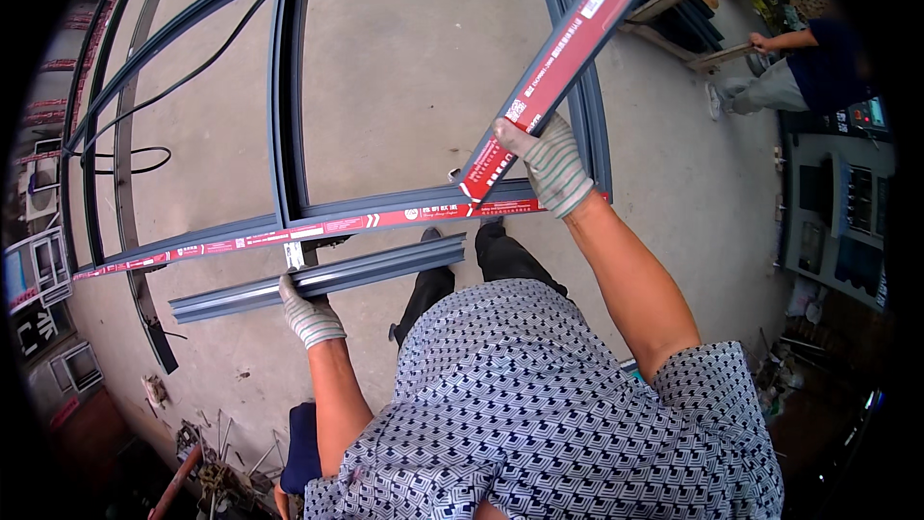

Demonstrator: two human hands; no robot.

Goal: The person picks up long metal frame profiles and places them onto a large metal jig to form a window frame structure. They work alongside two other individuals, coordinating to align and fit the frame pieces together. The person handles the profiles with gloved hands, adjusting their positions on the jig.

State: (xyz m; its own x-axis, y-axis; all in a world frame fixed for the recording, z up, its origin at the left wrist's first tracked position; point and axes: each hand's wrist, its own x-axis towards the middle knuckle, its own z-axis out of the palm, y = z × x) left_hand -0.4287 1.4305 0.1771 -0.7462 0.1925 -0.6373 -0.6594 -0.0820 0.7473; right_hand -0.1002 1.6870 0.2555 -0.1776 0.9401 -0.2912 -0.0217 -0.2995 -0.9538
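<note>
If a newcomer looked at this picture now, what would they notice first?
Probably the red-faced metal profile, slanting to the upper right in the gloved right hand. Next, the large gray metal frame across the upper middle, and the gray profile below it in the gloved left hand.

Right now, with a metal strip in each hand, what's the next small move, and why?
Perhaps steady the red-faced strip: the right hand grips it near one end, much reaches beyond, and the left hand holds the grey strip.
</note>
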